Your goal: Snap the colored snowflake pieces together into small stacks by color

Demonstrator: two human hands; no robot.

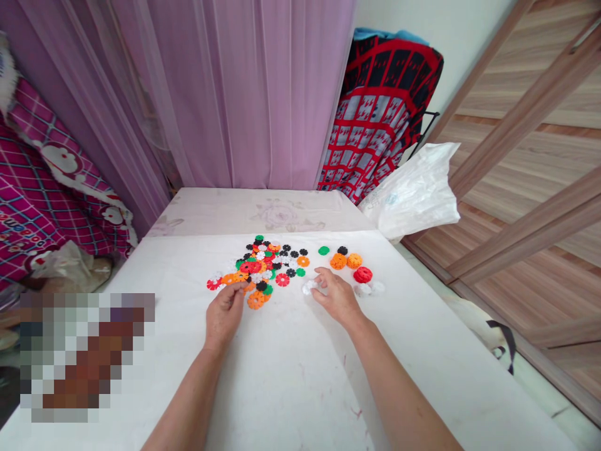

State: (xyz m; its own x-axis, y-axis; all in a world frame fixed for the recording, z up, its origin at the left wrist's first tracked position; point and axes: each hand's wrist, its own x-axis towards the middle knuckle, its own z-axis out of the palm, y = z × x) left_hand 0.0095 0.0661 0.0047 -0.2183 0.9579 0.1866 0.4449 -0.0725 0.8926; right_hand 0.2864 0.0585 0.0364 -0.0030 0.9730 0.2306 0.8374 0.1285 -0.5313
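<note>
A mixed pile of flower-shaped plastic discs (252,267) in red, orange, green, black and white lies on the table. My left hand (228,310) is at the pile's near left edge, its fingers pinched together; what they hold, if anything, is too small to name. To the right of the pile, my right hand (337,295) has thumb and fingers around a white disc (308,287). Beyond it, discs lie grouped by colour: green (323,250), black (342,250), orange (338,261), red (362,275) and white (377,288).
The discs rest on a white-covered table (291,376). A white plastic bag (417,191) stands past its back right corner, before a red and black patterned cloth (370,113). Purple curtains (244,94) hang behind. Wooden doors (530,169) are on the right.
</note>
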